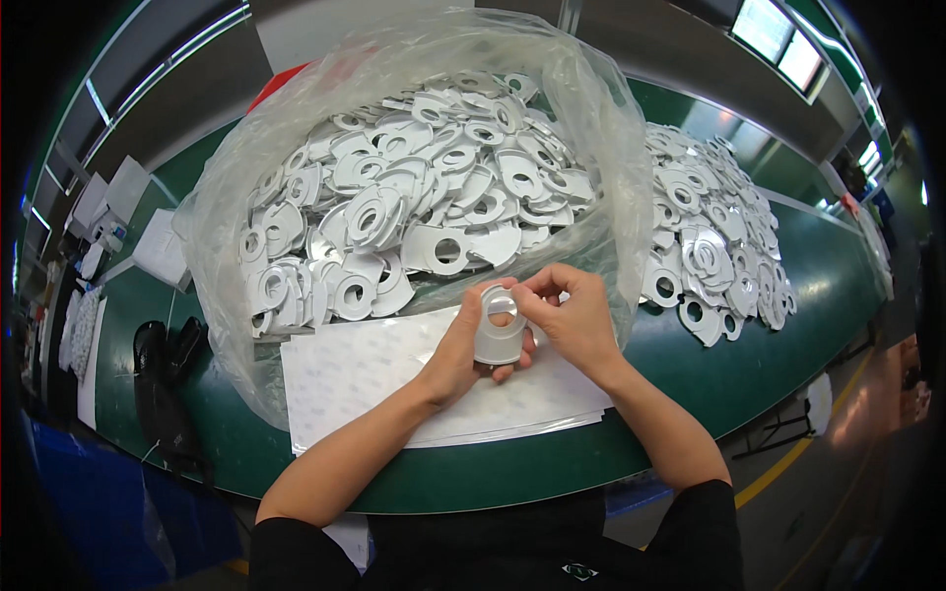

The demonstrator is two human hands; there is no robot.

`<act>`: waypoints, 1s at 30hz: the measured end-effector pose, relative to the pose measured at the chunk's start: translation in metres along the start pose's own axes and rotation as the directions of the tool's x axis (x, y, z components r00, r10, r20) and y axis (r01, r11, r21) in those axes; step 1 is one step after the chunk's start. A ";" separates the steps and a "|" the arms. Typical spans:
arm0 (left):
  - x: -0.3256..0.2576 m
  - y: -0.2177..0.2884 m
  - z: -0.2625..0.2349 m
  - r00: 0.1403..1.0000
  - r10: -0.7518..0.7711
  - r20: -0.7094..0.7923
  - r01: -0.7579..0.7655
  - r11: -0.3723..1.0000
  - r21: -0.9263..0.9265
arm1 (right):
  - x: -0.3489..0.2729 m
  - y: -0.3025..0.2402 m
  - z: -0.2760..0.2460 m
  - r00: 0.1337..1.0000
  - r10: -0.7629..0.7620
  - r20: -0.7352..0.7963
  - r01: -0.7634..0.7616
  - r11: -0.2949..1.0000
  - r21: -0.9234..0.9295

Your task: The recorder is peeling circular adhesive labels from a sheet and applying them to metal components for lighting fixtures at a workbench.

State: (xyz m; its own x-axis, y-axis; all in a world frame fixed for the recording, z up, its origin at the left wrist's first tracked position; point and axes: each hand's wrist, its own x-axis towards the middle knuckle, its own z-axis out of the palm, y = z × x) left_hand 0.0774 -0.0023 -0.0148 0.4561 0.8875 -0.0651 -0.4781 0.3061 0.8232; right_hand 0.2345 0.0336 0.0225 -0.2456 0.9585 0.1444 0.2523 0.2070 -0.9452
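Your left hand [455, 357] grips a white ring-shaped part [499, 330] upright; your right hand [572, 317] pinches its top edge, bag of parts [414, 197] just beyond.

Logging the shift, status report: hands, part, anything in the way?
Left hand grips a silver holed plate. Right hand pinches its top edge. White sheets underneath; bag of plates behind, nothing blocking.

We note a dull-sheened metal plate [499, 335], a thin glossy clear plastic bag [601, 128], matt white paper sheets [365, 379], and a smooth green counter [788, 325].
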 end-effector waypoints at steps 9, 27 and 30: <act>0.000 0.005 0.006 0.997 -0.045 -0.055 0.049 0.995 0.087 | -0.005 -0.003 0.009 0.977 -0.187 -0.099 0.113 0.855 -0.506; 0.003 0.008 0.000 0.990 -0.137 -0.021 0.137 0.990 -0.036 | -0.005 -0.006 -0.005 0.997 -0.062 0.052 0.072 0.973 -0.220; 0.005 0.006 -0.005 0.990 -0.142 0.013 0.143 0.988 -0.058 | -0.001 0.007 0.002 0.991 -0.132 0.019 0.132 0.954 -0.268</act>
State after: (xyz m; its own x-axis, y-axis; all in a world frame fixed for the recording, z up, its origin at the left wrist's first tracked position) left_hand 0.0731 0.0055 -0.0126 0.5295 0.8302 -0.1742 -0.4505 0.4492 0.7715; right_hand 0.2346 0.0335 0.0151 -0.2944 0.9190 0.2624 0.4595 0.3768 -0.8043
